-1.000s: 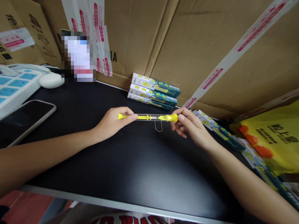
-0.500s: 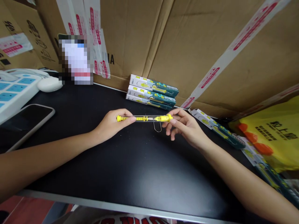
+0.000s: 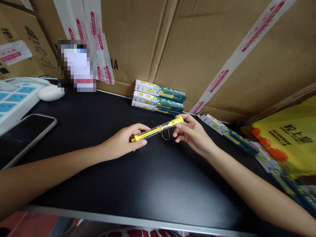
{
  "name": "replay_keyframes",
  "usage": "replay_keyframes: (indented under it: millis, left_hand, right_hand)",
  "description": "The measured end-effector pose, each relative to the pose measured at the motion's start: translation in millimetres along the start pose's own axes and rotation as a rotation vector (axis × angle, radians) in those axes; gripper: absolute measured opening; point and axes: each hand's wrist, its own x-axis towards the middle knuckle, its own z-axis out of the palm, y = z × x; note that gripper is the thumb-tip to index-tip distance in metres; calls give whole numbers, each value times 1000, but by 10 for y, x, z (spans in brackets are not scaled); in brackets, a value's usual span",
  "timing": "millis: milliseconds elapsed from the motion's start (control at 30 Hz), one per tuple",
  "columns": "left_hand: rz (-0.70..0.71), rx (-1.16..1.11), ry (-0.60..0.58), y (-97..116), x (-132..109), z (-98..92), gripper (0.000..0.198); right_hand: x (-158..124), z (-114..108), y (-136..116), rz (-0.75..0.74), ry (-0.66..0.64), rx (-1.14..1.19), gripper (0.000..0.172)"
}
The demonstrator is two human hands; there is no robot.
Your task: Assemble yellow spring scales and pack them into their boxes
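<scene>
A clear tube with yellow ends and a yellow scale inside [image 3: 158, 129] is held between both hands above the black table [image 3: 148, 184], its right end higher than its left. My left hand [image 3: 128, 140] grips the lower left end between thumb and fingers. The upper right end is pinched by my right hand [image 3: 194, 133], whose other fingers curl below. Just under the tube, near my right fingertips, lies a thin metal wire loop [image 3: 166, 135]; part of it is hidden behind the tube.
Several small printed boxes [image 3: 158, 98] are stacked against the cardboard [image 3: 133, 39] at the back. More boxes [image 3: 229, 135] lie right, beside a yellow bag [image 3: 291, 138]. Left are a phone [image 3: 27, 136], a power strip [image 3: 17, 98] and a white rounded object [image 3: 51, 93].
The tube has gone from level to tilted, its left end lower and further right, its right end slightly higher. My left hand has moved down and right with it.
</scene>
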Motion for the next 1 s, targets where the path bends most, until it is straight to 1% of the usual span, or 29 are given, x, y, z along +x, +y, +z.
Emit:
replay_keyframes:
  millis: [233,400,600,800,1000]
  left_hand:
    - [19,-173,-72,23,-15,12,54]
    - [37,-208,-103,28,-17,23,59]
    - [75,-183,-127,16,-27,29,60]
    - [50,-202,-189,57,-50,27,61]
    - [29,-200,-175,29,-47,20,60]
  right_hand:
    - [-8,0,-25,-13,29,12,40]
    - [-12,-2,-53,-26,43,31,40]
    - [-18,6,-100,-31,50,68,41]
    - [-26,7,-127,-15,44,83,38]
    - [-26,-8,-124,-24,16,88,35]
